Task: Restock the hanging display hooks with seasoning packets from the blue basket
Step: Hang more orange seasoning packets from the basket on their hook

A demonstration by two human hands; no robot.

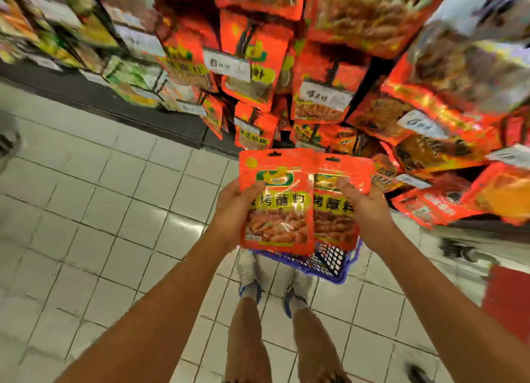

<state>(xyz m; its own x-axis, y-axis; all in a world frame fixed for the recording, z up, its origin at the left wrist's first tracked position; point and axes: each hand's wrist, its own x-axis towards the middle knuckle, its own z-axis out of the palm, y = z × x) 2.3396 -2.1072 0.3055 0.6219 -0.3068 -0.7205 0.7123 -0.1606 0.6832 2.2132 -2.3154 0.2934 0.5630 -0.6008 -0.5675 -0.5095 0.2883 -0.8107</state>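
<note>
1. Far left: shelving with green and yellow packets (134, 75) above a dark base plinth, and white tiled floor (86, 210) in front. The picture is smeared here; none of their printing can be read.
2. Left hand (235, 210): thumb curled over the front of the left seasoning packet (276, 202), fingers behind it. The hold is firm on that packet.
3. The two red packets are held side by side, upright, faces toward the camera, the left one overlapping the edge of the right. Each has a black hang slot at its top edge.
4. Legible writing: large characters "烤蘸料" on a yellow band across both packets, with one more character at the band's left end cut off. A green and yellow logo sits above; its text is not legible.
5. Right seasoning packet (339, 199): right hand (364, 207) grips it, thumb on the front, fingers behind.
6. Blue basket (329, 262): on the floor directly below the packets, just ahead of the person's shoes (249, 279). Its contents are hidden by the packets.
7. Hanging display (324, 101): above and to the right, rows of red packets on hooks with white price tags (229, 64); figures blurred, unreadable.
8. Risk, by judgement: with both hands occupied, threading one slot onto a hook leaves no free hand, and a packet could slip and fall to the floor.
9. Risk: neighbouring red packets look alike, so a packet could go on the wrong hook if the tag is not checked.
10. Risk: the basket stands close to the feet, so a step forward could kick it.
</note>
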